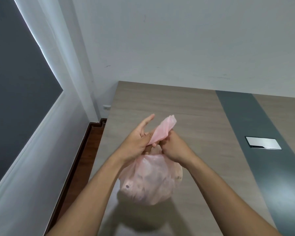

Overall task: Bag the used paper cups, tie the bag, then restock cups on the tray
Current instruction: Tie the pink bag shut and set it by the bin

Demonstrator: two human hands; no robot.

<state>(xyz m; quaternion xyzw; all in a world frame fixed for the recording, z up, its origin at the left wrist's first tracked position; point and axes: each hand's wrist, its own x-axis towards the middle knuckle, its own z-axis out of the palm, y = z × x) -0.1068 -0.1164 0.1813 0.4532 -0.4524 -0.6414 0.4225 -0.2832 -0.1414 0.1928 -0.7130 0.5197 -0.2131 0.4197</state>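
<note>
A thin pink plastic bag (152, 181) bulges with crumpled paper cups and hangs just above the wooden table (186, 113), casting a shadow below it. Its twisted neck rises between my hands and ends in a loose pink tail pointing up and to the right. My left hand (138, 142) grips the neck from the left, with the forefinger stretched out straight. My right hand (174, 147) is closed on the neck from the right. The cups show only as dim shapes through the plastic. No tray or clean cups are in view.
A dark grey strip (255, 133) runs down the table on the right, with a shiny metal cover plate (263, 143) set in it. The table's left edge drops to a brown floor (92, 137). A white wall stands behind, a dark window at left.
</note>
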